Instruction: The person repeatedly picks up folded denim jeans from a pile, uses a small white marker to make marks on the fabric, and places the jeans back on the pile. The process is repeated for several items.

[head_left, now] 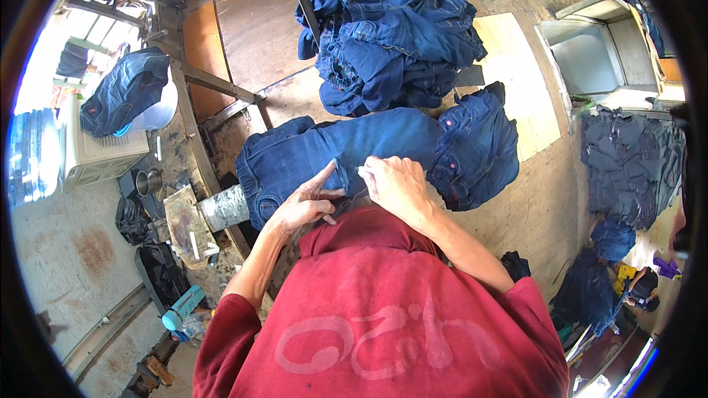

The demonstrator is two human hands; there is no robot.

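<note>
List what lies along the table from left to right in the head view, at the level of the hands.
Metal cup → left hand on the spread jeans → right hand → grey garment pile.

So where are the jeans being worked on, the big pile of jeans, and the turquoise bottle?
jeans being worked on [383,144]: head view, mid leg.
pile of jeans [391,37]: head view, centre of heap.
turquoise bottle [183,306]: head view, its body.
</note>
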